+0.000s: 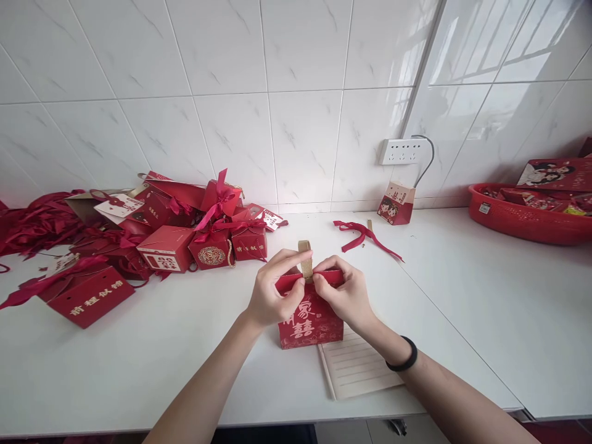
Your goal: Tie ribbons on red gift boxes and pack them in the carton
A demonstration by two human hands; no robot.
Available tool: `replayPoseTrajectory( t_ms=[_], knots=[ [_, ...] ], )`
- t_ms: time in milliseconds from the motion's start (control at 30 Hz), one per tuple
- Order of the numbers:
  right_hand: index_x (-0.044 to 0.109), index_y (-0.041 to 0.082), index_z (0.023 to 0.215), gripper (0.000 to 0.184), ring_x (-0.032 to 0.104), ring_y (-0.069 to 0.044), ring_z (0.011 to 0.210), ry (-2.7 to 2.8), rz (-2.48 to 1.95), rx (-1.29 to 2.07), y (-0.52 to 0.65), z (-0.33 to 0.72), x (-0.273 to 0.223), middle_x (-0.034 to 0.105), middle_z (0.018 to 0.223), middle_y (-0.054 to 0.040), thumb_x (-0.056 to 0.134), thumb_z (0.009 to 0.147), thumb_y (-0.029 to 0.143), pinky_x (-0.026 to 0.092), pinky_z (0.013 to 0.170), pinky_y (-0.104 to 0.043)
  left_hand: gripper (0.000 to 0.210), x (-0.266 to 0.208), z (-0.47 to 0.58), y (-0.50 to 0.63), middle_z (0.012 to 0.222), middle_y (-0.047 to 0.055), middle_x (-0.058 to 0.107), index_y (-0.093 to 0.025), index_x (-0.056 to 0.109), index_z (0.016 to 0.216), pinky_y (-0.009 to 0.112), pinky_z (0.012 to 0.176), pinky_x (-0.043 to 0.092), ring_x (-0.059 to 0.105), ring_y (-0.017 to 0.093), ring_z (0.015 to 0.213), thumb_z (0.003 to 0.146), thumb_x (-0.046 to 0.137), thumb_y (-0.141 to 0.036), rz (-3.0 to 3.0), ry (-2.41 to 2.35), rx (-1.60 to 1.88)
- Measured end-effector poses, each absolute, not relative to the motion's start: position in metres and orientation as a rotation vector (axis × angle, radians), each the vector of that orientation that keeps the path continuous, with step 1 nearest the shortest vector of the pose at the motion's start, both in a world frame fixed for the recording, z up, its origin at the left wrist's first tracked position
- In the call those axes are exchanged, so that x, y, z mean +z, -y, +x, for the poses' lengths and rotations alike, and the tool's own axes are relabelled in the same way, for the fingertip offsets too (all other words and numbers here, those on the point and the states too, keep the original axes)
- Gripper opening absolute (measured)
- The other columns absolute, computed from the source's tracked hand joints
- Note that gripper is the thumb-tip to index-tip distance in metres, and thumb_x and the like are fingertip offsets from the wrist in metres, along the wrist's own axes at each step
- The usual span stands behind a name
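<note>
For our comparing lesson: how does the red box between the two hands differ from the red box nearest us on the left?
The held box has a gold loop on top; the left box has a red ribbon. The held box is printed in a pale tone, the left box in gold. The left hand and right hand pinch the held box at its top; the left box rests untouched on the table. Both are red.

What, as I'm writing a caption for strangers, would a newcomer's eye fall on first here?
Probably the red box near the centre, with the left hand and right hand gripping its top, where a gold loop stands up. Next, the heap of red boxes at left, before the white tiled wall. Then the red basket at the far right.
</note>
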State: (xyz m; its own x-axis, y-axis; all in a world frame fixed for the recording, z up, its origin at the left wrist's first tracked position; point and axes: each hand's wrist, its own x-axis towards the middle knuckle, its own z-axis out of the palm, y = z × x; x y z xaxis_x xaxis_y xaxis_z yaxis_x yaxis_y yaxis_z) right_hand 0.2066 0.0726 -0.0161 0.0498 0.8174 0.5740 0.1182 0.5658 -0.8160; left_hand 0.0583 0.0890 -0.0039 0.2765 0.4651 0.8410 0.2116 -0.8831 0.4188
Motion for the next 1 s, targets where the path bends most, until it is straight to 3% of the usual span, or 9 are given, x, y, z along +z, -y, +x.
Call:
replayPoseTrajectory(
  t_ms=[167,333,367,500,633,700,800,900,1000],
  knots=[
    [0.055,0.018,0.068,0.013,0.051,-0.010,0.049,1.453,-0.856,0.636,-0.073,0.207,-0.017,0.059,0.062,0.0021,0.057,0.072,0.030,0.043,0.046,-0.019,0.044,-0.004,0.057,-0.090,0.095,0.004,0.062,-0.022,0.061,0.114,0.026,0.066,0.049,0.057,0.013,0.072,0.073,0.051,-0.008,2.282,-0.608,1.583],
    [0.059,0.018,0.073,0.020,0.057,-0.015,0.060,1.359,-0.928,0.668,-0.081,0.216,-0.017,0.063,0.071,-0.0022,0.060,0.075,0.037,0.047,0.054,-0.024,0.076,-0.010,0.050,-0.097,0.114,0.007,0.058,-0.026,0.026,0.141,0.029,0.074,0.049,0.059,0.015,0.078,0.073,0.058,-0.015,1.953,-0.634,1.328],
    [0.060,0.018,0.075,0.022,0.059,-0.016,0.064,1.291,-0.951,0.675,-0.085,0.220,-0.017,0.064,0.073,-0.0030,0.062,0.075,0.040,0.048,0.055,-0.024,0.077,-0.012,0.049,-0.100,0.117,0.007,0.058,-0.025,0.027,0.141,0.029,0.077,0.049,0.060,0.017,0.084,0.073,0.060,-0.016,1.899,-0.652,1.231],
    [0.061,0.017,0.084,0.034,0.061,-0.021,0.076,1.086,-1.008,0.722,-0.103,0.236,-0.016,0.065,0.086,-0.0058,0.060,0.075,0.050,0.049,0.061,-0.027,0.043,-0.015,0.048,-0.111,0.100,0.006,0.065,-0.017,0.058,0.110,0.027,0.075,0.048,0.061,0.021,0.089,0.069,0.069,-0.025,1.723,-0.758,0.869],
    [0.058,0.016,0.096,0.042,0.060,-0.021,0.085,1.307,-1.294,0.620,-0.115,0.255,-0.013,0.063,0.094,-0.0083,0.033,0.089,0.049,0.047,0.067,-0.028,0.021,-0.013,0.053,-0.112,0.079,0.003,0.067,-0.014,0.063,0.079,0.023,0.066,0.048,0.062,0.017,0.075,0.068,0.070,-0.031,1.262,-0.829,1.060],
    [0.057,0.015,0.090,0.039,0.060,-0.021,0.080,1.529,-1.574,0.555,-0.116,0.263,-0.013,0.063,0.085,-0.0080,0.031,0.091,0.045,0.045,0.067,-0.028,0.018,-0.009,0.052,-0.107,0.072,0.002,0.066,-0.015,0.062,0.075,0.022,0.059,0.049,0.062,0.014,0.066,0.070,0.066,-0.031,0.872,-0.808,1.199],
    [0.058,0.014,0.086,0.027,0.060,-0.023,0.075,1.817,-1.799,0.608,-0.113,0.267,-0.016,0.062,0.076,-0.0082,0.050,0.086,0.040,0.042,0.064,-0.029,0.011,0.003,0.042,-0.090,0.063,0.001,0.063,-0.016,0.059,0.073,0.021,0.051,0.048,0.061,0.013,0.055,0.073,0.060,-0.026,0.443,-0.793,1.292],
    [0.057,0.011,0.103,0.031,0.060,-0.027,0.083,2.049,-1.948,0.601,-0.109,0.263,-0.025,0.063,0.088,-0.0127,0.060,0.080,0.033,0.041,0.067,-0.031,0.006,0.017,0.026,-0.066,0.060,0.002,0.062,-0.015,0.058,0.074,0.022,0.047,0.049,0.061,0.013,0.052,0.075,0.056,-0.021,0.276,-0.816,1.315],
    [0.052,0.010,0.115,0.035,0.060,-0.028,0.084,2.204,-1.919,0.584,-0.107,0.256,-0.035,0.063,0.087,-0.0126,0.053,0.081,0.019,0.041,0.069,-0.032,0.009,0.031,0.008,-0.039,0.062,0.003,0.063,-0.014,0.058,0.077,0.021,0.046,0.050,0.061,0.014,0.052,0.077,0.053,-0.021,0.196,-0.867,1.354]
  ],
)
